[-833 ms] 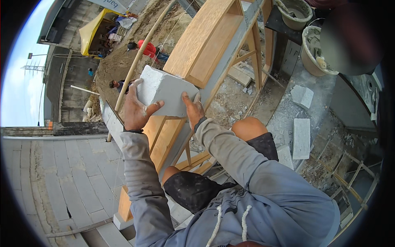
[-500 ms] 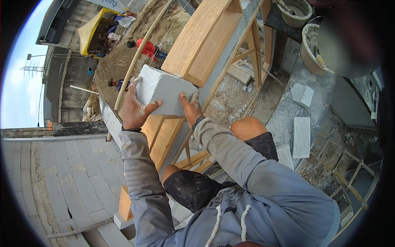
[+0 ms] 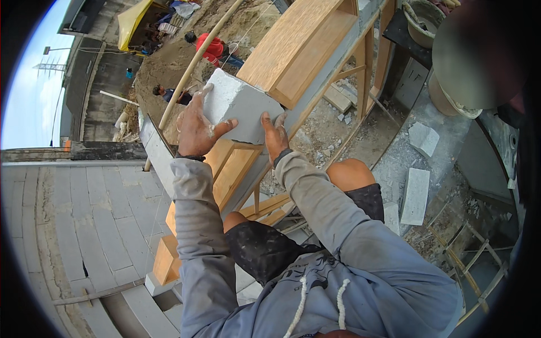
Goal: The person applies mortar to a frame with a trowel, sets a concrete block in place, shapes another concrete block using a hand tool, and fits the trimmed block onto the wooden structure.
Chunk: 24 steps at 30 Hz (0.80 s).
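Sandy ground (image 3: 158, 69) and a person in red (image 3: 213, 49) show beyond the block (image 3: 242, 107), past a slanting pole (image 3: 186, 79). Pale and chunky, the block lies between a big wooden box (image 3: 293, 48) on its far side and a smaller box (image 3: 239, 164) on its near side. The left hand (image 3: 195, 128) clasps the block's left end, fingers spread; the right hand (image 3: 274, 137) holds its right near edge, fingers slightly parted.

A building site, shown by its block wall (image 3: 96, 225), heaped earth (image 3: 160, 73) and rubble (image 3: 322, 151).
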{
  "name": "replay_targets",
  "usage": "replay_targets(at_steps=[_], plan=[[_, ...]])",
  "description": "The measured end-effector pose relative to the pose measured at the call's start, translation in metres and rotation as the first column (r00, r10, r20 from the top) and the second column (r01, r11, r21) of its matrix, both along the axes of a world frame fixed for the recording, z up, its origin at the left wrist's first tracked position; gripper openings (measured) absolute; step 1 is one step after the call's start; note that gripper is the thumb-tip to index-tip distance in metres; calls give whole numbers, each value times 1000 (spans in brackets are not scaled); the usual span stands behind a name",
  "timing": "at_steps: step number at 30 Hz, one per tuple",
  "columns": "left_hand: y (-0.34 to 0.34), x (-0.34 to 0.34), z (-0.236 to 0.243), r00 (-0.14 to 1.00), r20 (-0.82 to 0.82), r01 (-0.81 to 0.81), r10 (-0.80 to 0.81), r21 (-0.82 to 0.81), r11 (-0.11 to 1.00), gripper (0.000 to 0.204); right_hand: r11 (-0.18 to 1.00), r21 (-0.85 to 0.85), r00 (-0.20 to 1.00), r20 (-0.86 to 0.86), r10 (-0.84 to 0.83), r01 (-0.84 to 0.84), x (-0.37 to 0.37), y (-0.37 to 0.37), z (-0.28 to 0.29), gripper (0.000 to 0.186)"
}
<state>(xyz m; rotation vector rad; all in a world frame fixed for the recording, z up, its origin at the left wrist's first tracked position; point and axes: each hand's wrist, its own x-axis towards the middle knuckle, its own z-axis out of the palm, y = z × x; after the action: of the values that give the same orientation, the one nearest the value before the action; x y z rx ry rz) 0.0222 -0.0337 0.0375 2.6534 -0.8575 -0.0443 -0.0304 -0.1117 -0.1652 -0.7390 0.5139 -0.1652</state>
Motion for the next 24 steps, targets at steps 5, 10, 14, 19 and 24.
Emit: replay_targets(at_steps=[5,10,14,19,24], plan=[[9,4,-13,998,68,10,-11,14,1000,95,994,-107,998,-61,0,-7,2,1,-7,102],[6,-2,-15,996,81,-48,43,56,997,94,922,-377,979,-204,8,-86,-2,0,4,101],[11,-3,-19,988,139,-82,68,96,992,94,859,-487,967,-251,39,-161,-3,-4,10,96],[16,-34,-22,842,537,38,51,-154,987,71,892,-445,984,-177,-3,-78,-6,-20,-3,86],[59,-87,-24,878,378,-149,294,-368,918,52,842,-540,980,-174,-96,-13,-20,-56,47,78]])
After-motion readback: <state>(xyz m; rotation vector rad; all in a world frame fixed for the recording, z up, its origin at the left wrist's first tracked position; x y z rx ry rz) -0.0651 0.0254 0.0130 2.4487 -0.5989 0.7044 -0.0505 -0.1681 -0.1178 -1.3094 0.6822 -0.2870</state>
